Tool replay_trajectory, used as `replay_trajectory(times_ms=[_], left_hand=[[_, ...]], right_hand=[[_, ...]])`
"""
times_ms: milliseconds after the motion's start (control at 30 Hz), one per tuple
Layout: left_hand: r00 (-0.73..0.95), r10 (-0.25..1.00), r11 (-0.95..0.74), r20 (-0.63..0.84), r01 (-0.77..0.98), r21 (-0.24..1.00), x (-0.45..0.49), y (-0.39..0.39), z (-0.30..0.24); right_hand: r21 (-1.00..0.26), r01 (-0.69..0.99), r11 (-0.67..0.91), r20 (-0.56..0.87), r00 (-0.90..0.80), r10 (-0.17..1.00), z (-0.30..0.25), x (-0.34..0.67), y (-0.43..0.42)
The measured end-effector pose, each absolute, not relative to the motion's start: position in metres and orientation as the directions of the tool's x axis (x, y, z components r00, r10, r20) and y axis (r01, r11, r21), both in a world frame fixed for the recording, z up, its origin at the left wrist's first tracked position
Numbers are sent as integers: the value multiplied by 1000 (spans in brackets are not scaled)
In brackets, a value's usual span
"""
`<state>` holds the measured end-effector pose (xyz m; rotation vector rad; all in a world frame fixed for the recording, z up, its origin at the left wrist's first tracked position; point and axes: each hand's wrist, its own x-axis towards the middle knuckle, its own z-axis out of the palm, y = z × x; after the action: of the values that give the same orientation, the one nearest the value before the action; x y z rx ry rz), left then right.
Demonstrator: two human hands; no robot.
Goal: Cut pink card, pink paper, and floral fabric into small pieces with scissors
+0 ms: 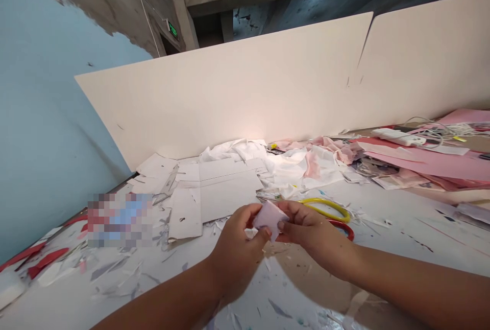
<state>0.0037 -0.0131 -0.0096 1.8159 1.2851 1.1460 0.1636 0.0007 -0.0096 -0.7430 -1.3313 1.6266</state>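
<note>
Pale pink paper piece [270, 219] gripped between closed fingers [254, 215] of left hand [237, 251] and right hand [312, 230], held above scrap-strewn bench [386, 253], yellow loop [325, 206] placed just beyond, white card sheet [225, 192] laid behind

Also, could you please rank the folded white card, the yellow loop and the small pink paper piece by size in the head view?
1. Folded white card
2. Yellow loop, partly behind the right hand
3. Small pink paper piece

A small pale pink paper square [270, 219] is held tilted, one corner down.
</note>
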Motion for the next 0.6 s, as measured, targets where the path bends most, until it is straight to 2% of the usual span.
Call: replay_trajectory(times_ms=[67, 167, 267, 400, 500, 600], left_hand=[[121, 969, -243, 213, 364, 899, 6, -13, -7], [27, 987, -159, 158, 273, 949, 7, -11, -4], [-28, 989, -135, 142, 171, 976, 8, -9, -4], [65, 984, -167, 163, 53, 985, 9, -11, -8], [184, 962, -226, 199, 138, 964, 8, -14, -12], [257, 896, -434, 362, 338, 835, 4, -16, -11]], right_hand=[[-990, -136, 41, 94, -418, 904, -12, 165, 1], [-993, -10, 121, 118, -309, 944, -12, 168, 3], [-993, -16, 117, 117, -246, 962, -8, 172, 6], [-996, -89, 27, 56, -336, 940, -2, 175, 7], [-992, -128, -6, 50, -432, 901, 0, 175, 7], [-989, -143, -34, 34, -453, 891, 0, 175, 6]])
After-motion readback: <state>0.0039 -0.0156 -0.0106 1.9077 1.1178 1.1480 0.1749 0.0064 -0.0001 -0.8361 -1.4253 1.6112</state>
